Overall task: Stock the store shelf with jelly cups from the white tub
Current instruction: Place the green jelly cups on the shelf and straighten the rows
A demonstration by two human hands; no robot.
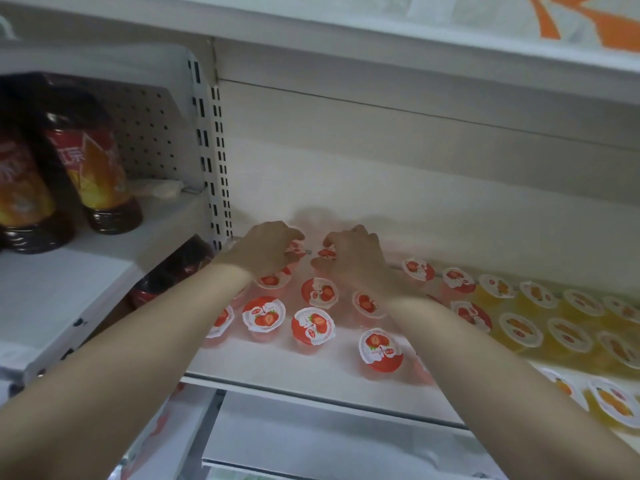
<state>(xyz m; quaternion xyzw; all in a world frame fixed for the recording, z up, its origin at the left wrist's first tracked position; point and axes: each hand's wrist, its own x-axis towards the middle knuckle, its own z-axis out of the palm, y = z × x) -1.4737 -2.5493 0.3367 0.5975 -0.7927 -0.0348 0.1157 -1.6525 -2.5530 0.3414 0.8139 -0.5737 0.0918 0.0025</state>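
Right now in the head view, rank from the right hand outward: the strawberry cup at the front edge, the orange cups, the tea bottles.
From the right hand:
1. Strawberry cup at the front edge, just below the hand.
2. Orange cups, along the shelf to the right.
3. Tea bottles, on the neighbouring shelf, far left.

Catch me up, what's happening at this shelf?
A person is stocking jelly cups by hand. Both arms reach to the back of the white shelf; the left hand and right hand each have fingers curled on a strawberry jelly cup near the back wall. More strawberry cups already stand loosely spaced in front, and orange jelly cups fill the right side. Bottled drinks stand in the next bay. The tub is not in view.
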